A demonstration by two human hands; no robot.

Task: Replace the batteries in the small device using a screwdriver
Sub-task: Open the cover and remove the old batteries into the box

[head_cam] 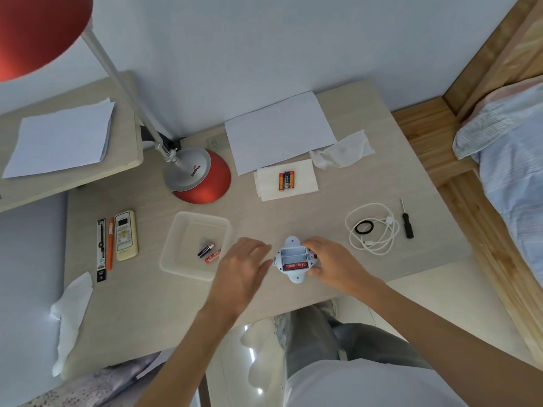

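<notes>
A small white device point(293, 259) lies near the table's front edge with its battery bay uncovered; one red battery sits in the nearest slot and the other slots look bare. My right hand point(329, 261) grips the device's right side. My left hand point(245, 264) hovers just left of it, fingers apart, holding nothing. Two batteries point(209, 252) lie in a clear plastic tray point(176, 245) to the left. Three more batteries point(286, 180) rest on a folded tissue point(305, 177) farther back. A black-handled screwdriver point(407, 220) lies at the right.
A coiled white cable with a black ring point(371, 227) lies beside the screwdriver. A red desk lamp base point(199, 177) stands at the back left. A remote control point(125, 235), pens point(105, 245), paper sheets point(279, 130) and crumpled tissues point(342, 151) are spread around.
</notes>
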